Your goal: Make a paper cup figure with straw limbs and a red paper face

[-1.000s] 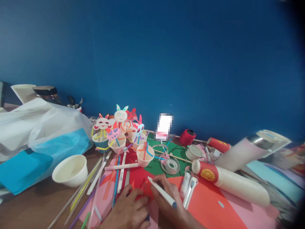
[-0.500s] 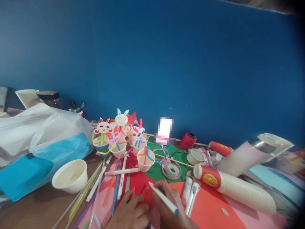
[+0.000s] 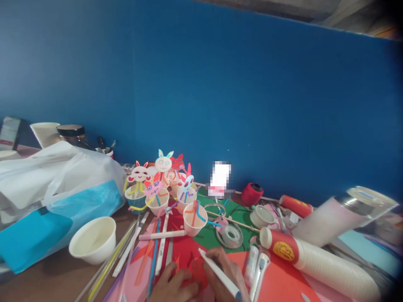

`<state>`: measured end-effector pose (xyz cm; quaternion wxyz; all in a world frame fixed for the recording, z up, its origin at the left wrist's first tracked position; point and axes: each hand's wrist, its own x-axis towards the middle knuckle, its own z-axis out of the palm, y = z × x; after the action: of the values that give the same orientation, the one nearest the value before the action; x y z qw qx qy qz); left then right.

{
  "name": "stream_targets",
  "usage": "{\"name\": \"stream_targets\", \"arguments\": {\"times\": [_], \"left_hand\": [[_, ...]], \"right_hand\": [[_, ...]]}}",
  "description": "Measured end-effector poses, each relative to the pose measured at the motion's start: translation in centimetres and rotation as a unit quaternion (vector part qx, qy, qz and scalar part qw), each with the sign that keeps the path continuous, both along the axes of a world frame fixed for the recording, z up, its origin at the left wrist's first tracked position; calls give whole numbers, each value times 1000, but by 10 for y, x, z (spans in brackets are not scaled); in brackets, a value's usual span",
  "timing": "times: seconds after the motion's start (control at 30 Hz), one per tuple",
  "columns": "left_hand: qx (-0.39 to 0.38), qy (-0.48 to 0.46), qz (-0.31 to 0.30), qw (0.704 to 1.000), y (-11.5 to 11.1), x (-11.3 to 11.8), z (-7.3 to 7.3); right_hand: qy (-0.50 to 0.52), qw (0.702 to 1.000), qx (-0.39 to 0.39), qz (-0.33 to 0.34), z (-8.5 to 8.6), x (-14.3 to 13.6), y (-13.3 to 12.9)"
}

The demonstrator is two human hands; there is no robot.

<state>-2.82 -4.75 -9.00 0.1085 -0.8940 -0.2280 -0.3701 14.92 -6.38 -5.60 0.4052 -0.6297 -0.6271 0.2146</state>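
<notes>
My right hand [image 3: 225, 270] grips a white marker [image 3: 220, 274] with a blue end. Its pale tip points up and left, above a red paper cutout [image 3: 199, 274]. A small drawn circle shows on the cutout, as does a pointed tip beside my left fingers. My left hand [image 3: 178, 287] holds the cutout from the left, its fingers bent over the edge. The lower parts of both hands run out of view. Just beyond stands a paper cup [image 3: 195, 218] with bent coloured straws in it.
Several cups with paper animal faces [image 3: 163, 163] stand behind. Straws [image 3: 116, 256] and markers [image 3: 162, 247] lie left, near a white bowl [image 3: 92, 241]. Right are a utility knife [image 3: 260, 272], clear tape [image 3: 232, 235], stacked cups [image 3: 333, 264] and a tumbler [image 3: 330, 220].
The camera view has tilted up slightly, so the table things sit lower in the picture. Both hands keep their places at the red cutout, the marker still in my right hand.
</notes>
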Motion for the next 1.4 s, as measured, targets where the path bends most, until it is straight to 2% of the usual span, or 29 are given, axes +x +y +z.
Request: {"name": "stream_targets", "arguments": {"times": [0.17,0.27,0.33,0.4,0.5,0.67,0.87,1.07,1.4], "left_hand": [[-14,35,9,999,-3,-1,4],[-41,61,-9,997,-10,-3,22],[-107,93,-12,990,-17,-5,37],[-150,101,0,983,-23,-6,50],[-184,104,-5,977,-26,-7,60],[-192,109,-12,975,-26,-5,61],[-200,107,-17,974,-25,-5,64],[-201,93,-18,975,-25,-5,63],[-167,139,-19,976,-20,-8,57]], "right_hand": [[41,997,29,65,4,1,-1],[38,995,19,89,18,4,-2],[30,997,18,73,31,6,-2],[66,996,-4,60,41,6,0],[118,990,-42,61,43,3,3],[148,984,-71,67,30,-3,1],[134,986,-84,52,26,-4,-2],[97,991,-68,64,19,-2,-1],[102,990,-59,79,14,-1,-2]]}}
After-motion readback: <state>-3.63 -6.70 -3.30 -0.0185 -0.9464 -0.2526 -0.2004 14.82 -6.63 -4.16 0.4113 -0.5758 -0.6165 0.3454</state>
